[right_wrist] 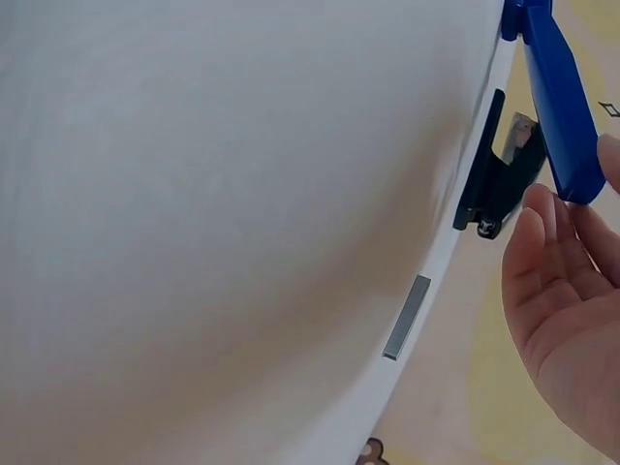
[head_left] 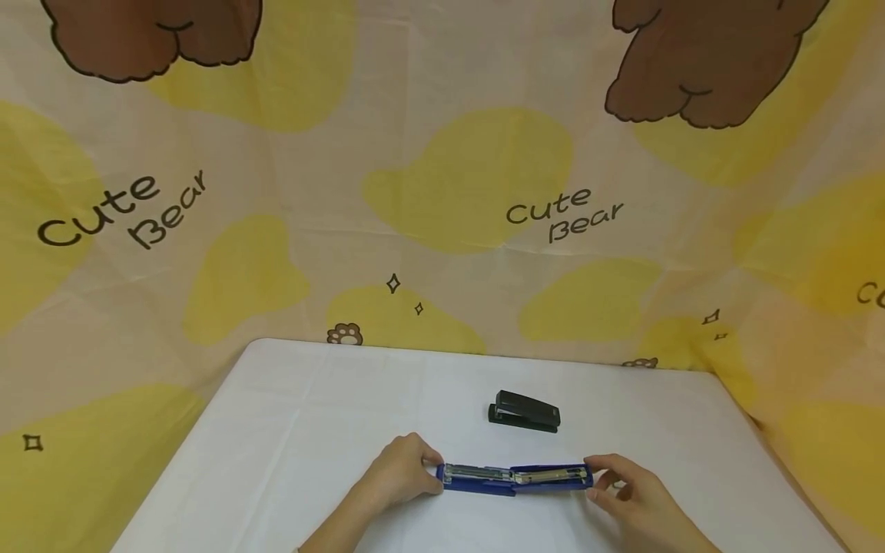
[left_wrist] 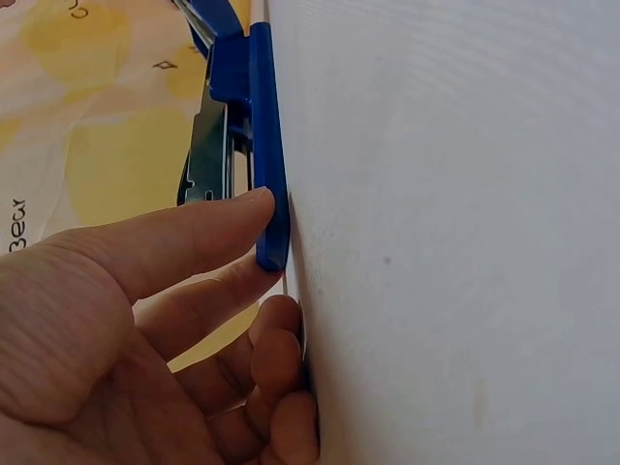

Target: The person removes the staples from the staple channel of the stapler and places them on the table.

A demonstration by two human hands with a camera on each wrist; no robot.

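Note:
A blue stapler (head_left: 479,485) lies swung wide open, its two halves stretched left and right and its metal staple channel showing. My left hand (head_left: 401,475) pinches the left end between thumb and forefinger; the left wrist view has this blue half (left_wrist: 271,145) down on the white surface. At the other end, my right hand (head_left: 639,495) holds the tip with thumb and fingers. The right wrist view has this blue arm (right_wrist: 565,107) raised off the table. Behind the blue one stands a black stapler (head_left: 528,409), touched by neither hand.
A strip of staples (right_wrist: 407,318) lies on the white table (head_left: 276,445) near my right hand. In the head view that hand mostly hides it. A patterned yellow and beige cloth (head_left: 442,192) hangs behind the table's far edge.

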